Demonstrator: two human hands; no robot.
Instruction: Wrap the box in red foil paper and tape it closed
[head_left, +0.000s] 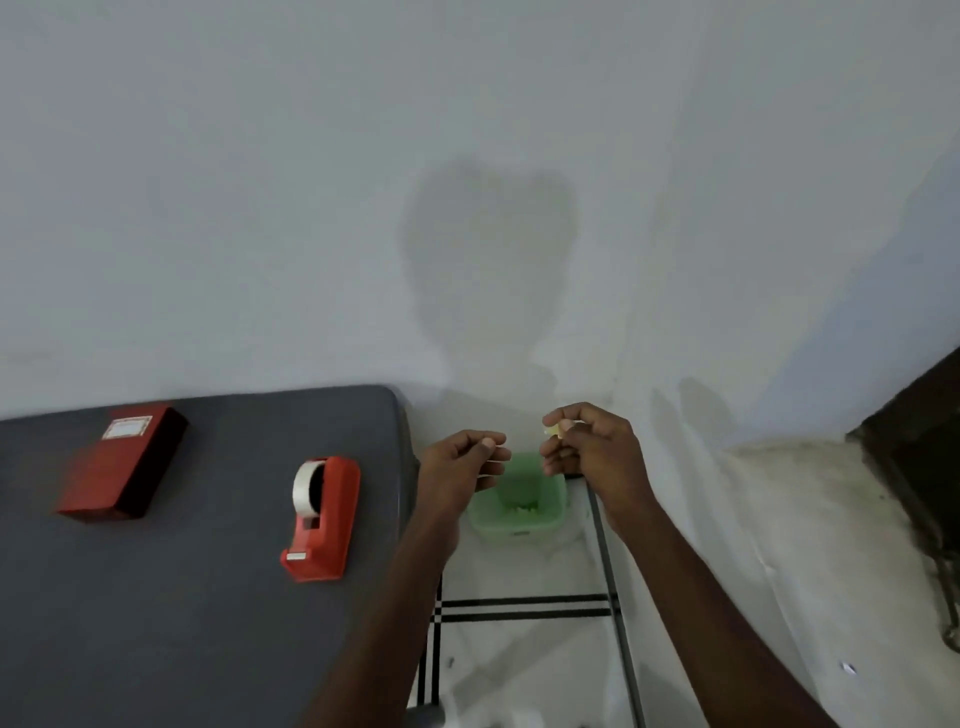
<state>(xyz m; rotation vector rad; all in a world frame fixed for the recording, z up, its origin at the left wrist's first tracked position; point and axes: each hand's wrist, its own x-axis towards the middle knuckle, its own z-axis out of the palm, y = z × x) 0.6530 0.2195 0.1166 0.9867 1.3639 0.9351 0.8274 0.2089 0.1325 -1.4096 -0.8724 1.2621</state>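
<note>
No legible text. The red box (122, 465) on the table (208, 597) bears a pale bordered label (126, 428), its writing too blurred to read; the tape dispenser (321, 517) shows no readable marking.
</note>
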